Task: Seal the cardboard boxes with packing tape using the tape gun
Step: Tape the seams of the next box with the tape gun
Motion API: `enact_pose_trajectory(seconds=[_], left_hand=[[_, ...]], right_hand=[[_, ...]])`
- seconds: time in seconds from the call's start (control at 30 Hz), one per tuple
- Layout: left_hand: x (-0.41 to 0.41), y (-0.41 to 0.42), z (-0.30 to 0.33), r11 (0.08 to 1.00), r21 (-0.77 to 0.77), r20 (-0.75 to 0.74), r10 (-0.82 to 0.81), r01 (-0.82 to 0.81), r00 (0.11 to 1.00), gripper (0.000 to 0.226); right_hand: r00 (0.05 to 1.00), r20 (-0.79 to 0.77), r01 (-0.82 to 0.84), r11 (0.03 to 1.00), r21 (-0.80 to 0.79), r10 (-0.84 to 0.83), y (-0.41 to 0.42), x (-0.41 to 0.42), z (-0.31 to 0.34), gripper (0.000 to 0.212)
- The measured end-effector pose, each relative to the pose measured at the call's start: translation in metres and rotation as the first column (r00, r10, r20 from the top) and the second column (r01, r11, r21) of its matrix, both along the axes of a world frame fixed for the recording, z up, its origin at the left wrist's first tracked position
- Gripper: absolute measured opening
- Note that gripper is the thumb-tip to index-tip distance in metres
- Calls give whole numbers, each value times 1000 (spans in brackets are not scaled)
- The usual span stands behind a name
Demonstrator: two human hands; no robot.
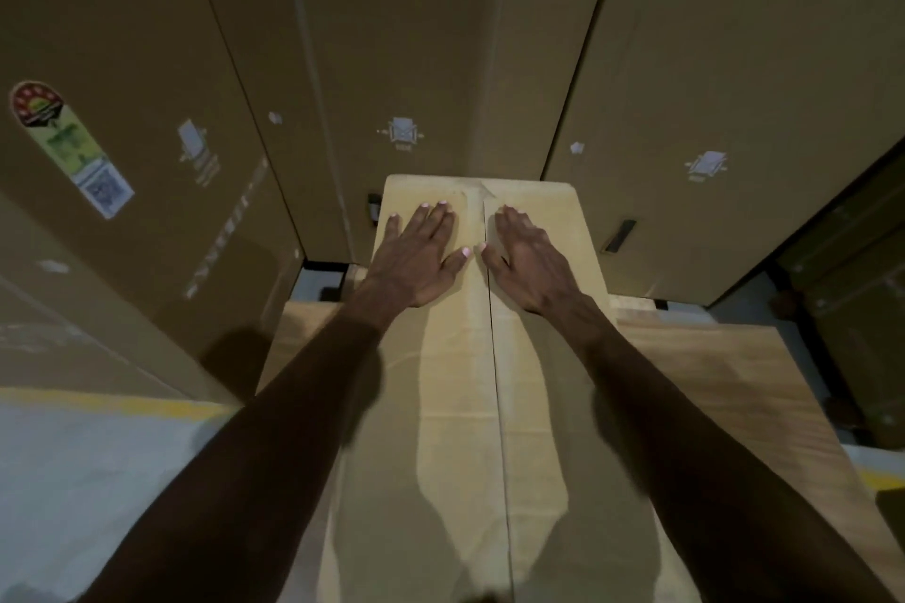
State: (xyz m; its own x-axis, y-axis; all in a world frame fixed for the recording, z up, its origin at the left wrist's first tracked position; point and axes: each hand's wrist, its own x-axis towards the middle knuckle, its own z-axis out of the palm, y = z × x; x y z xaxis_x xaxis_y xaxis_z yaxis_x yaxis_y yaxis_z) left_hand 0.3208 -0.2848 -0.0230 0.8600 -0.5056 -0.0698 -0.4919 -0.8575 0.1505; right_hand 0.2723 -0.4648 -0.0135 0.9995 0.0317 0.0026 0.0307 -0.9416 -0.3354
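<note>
The box (470, 357) lay under my palms, its long axis running straight away from me toward the stacked cartons (440, 39) ahead, and its centre seam (494, 357) ran the same way between my two hands. A strip of clear tape (472, 318) seemed to cover that seam, though its sheen was faint and I could not tell how far toward me it reached. My left hand (423, 255) rested flat just left of the seam, fingers spread and straight, pinching nothing; my right hand (526, 260) lay flat just right of it, fingers straight and close together, also holding nothing. The tape gun was not in view.

I judged the risk to be the flaps springing apart if I lifted my palms unevenly, which would wrinkle or peel the tape at the far end. Pressing off-centre might also trap a bubble along the seam.

Beneath my forearms a wooden board (734, 382) carried the box, with pale floor (98, 480) to my left.
</note>
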Motion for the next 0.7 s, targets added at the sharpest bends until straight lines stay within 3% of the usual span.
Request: enact_pose_trajectory(seconds=[0.17,0.3,0.47,0.7], left_hand=[[50,-7,1,985,110,137,-145,130,980,86],[66,-4,-6,999,-39,2,10,-10,1000,92],[65,-8,-9,984,-133,58,128,-119,990,83],[58,-10,-7,966,-146,65,227,-215,972,90]], right_hand=[[999,-1,-37,994,-102,37,-4,51,-3,57],[997,0,-75,987,-143,76,-5,72,0,54],[996,18,-84,988,-126,87,-26,69,8,49],[989,60,141,986,-87,-137,-53,55,16,42]])
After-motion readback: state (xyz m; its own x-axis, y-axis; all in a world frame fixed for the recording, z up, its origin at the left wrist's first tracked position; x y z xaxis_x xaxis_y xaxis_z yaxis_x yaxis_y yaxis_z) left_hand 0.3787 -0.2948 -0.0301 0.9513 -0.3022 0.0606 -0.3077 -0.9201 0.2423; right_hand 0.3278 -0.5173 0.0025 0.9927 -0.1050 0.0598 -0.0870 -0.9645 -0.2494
